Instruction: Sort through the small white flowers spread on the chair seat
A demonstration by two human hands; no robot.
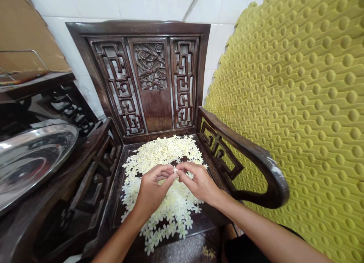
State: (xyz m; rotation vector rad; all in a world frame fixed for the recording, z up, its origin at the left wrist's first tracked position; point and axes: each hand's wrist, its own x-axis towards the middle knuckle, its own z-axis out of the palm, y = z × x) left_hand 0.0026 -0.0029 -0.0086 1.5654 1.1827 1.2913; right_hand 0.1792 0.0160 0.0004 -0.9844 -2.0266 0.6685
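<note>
Above the chair seat, my left hand (pixel 157 183) and my right hand (pixel 198 180) meet fingertip to fingertip. Between them they pinch one small white flower (pixel 174 169), and both sets of fingers are closed on it. Whether another tiny part is held with it, I cannot tell. Below and around my hands, many loose pale flowers (pixel 167 146) cover the dark wooden seat (pixel 199 227). The ones at the back look smaller and yellower, while larger open five-petal flowers lie nearer the front. My hands hide part of the pile.
The carved wooden chair (pixel 157 107) has a tall back and a curved right armrest (pixel 256 153). At the left lies a shiny metal tray (pixel 61 141). A yellow bumpy foam mat (pixel 301 92) stands at the right. A few yellowish flowers (pixel 209 251) are lower down in front.
</note>
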